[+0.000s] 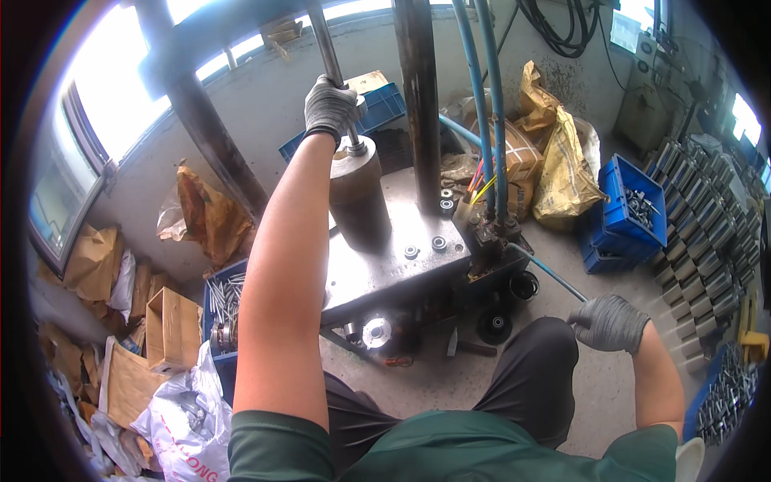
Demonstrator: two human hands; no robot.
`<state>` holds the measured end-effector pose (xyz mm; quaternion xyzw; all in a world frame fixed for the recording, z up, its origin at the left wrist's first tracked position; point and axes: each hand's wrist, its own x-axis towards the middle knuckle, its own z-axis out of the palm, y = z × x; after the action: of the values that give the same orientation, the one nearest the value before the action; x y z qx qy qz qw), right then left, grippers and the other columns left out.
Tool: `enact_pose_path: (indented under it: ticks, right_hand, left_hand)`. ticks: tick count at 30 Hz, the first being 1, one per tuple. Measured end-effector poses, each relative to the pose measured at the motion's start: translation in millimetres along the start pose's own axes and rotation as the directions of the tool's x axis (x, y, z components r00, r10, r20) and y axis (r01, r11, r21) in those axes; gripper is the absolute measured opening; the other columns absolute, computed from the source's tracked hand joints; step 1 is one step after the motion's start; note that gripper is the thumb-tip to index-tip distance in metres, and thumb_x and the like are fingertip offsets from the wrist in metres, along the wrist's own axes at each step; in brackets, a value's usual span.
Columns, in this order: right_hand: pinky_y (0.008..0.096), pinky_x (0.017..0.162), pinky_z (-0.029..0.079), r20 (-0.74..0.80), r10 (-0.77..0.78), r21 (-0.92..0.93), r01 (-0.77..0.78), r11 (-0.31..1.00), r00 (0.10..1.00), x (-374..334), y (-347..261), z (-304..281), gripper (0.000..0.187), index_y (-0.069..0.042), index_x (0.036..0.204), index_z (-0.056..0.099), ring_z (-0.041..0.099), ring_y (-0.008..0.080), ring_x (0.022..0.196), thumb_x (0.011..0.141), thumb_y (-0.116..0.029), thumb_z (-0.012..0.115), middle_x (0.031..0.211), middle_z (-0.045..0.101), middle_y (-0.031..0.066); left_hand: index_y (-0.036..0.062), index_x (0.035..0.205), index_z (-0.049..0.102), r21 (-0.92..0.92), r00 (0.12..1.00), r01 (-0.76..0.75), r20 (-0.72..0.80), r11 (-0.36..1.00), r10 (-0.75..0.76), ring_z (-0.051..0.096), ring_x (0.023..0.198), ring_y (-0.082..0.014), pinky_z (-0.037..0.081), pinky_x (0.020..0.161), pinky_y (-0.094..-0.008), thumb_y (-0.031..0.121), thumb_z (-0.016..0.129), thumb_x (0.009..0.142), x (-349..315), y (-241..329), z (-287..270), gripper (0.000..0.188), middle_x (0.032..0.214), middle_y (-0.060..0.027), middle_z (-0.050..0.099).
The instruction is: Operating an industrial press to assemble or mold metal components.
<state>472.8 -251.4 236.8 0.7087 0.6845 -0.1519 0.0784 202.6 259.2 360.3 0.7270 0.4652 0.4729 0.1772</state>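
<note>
My left hand (331,107), in a grey work glove, is closed around an upright metal rod (322,42). The rod's lower end meets the top of a thick steel cylinder (358,189), which stands on a shiny steel press table (393,273). My right hand (609,323), also gloved, is closed on the end of a thin blue lever (548,271). That lever runs to a valve block (490,237) below two blue pipes. Small ring-shaped parts (438,243) lie on the table right of the cylinder.
Dark steel posts (418,104) rise behind the table. Blue crates of metal parts (634,205) stand at right, beside stacked metal tubes (699,233). A hammer (474,348) lies on the floor. Left are a wooden box (172,331), a white sack (189,422) and a crate of rods (227,299).
</note>
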Motion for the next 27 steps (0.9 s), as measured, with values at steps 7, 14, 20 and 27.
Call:
enact_pose_path:
  ticks: [7,14,20,27]
  right_hand:
    - [0.0483,0.086,0.060,-0.227,0.038,0.133,-0.007,0.991,0.973,-4,-1,-5,0.028,-0.008,0.108,0.078,0.074,0.0391,0.093,0.092,-0.026,0.064,0.098,0.077,0.0188]
    - [0.0485,0.088,0.059,0.049,0.013,0.043,-0.015,0.999,0.999,0,1,-4,0.032,-0.010,0.113,0.078,0.074,0.0389,0.094,0.093,-0.029,0.063,0.100,0.077,0.0190]
    - [0.0491,0.087,0.059,0.024,0.007,0.014,-0.007,1.000,1.000,2,2,-1,0.030,-0.011,0.111,0.079,0.074,0.0390,0.094,0.094,-0.029,0.061,0.100,0.077,0.0182]
    - [0.0462,0.083,0.060,-0.373,0.002,0.064,0.024,0.998,0.928,3,3,-14,0.023,-0.005,0.110,0.076,0.074,0.0393,0.093,0.092,-0.017,0.069,0.099,0.076,0.0196]
  left_hand:
    - [0.0054,0.113,0.071,-0.020,1.000,0.008,-0.007,1.000,-0.008,0.079,0.096,-0.0308,0.062,0.090,-0.0413,0.019,0.073,0.089,-11,11,0,0.027,0.100,-0.0164,0.079]
    - [0.0054,0.113,0.071,-0.075,1.000,0.020,0.006,0.997,-0.019,0.078,0.096,-0.0308,0.062,0.090,-0.0412,0.019,0.073,0.089,-3,0,3,0.027,0.101,-0.0164,0.079]
    - [0.0053,0.113,0.071,-0.004,0.999,-0.013,-0.032,1.000,0.012,0.079,0.095,-0.0314,0.062,0.089,-0.0415,0.020,0.074,0.089,-2,-1,3,0.028,0.101,-0.0160,0.079]
    - [0.0047,0.109,0.072,-0.086,1.000,-0.005,-0.022,0.996,0.003,0.078,0.095,-0.0334,0.061,0.088,-0.0439,0.023,0.071,0.088,0,-2,6,0.027,0.094,-0.0200,0.078]
